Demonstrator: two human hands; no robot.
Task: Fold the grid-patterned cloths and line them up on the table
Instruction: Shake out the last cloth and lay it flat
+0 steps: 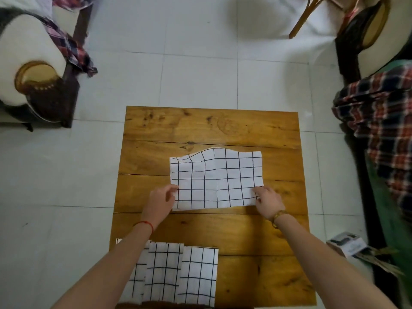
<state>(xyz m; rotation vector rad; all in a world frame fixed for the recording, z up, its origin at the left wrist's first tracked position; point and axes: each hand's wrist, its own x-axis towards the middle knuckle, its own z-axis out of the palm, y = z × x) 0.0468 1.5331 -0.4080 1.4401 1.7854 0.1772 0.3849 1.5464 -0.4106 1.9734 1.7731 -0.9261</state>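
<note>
Desk (pixel 245 237): bare wooden planks, standing on a pale tiled floor (pixel 196 81).
Cloth being worked (pixel 216 179): white with a black grid, lying flat near the middle of the desk, its far edge rippled up in a hump.
Left hand (pixel 161 200): fingers pinched on the cloth's near left corner.
Right hand (pixel 268 200): fingers pinched on the near right corner, a gold bracelet (pixel 278 216) at the wrist.
Folded cloths (pixel 176 275): three narrow grid-patterned folds side by side at the desk's near left edge, overlapping slightly, the leftmost partly hidden under the left forearm.
Surroundings: plaid fabric (pixel 383 121) draped at the right.
</note>
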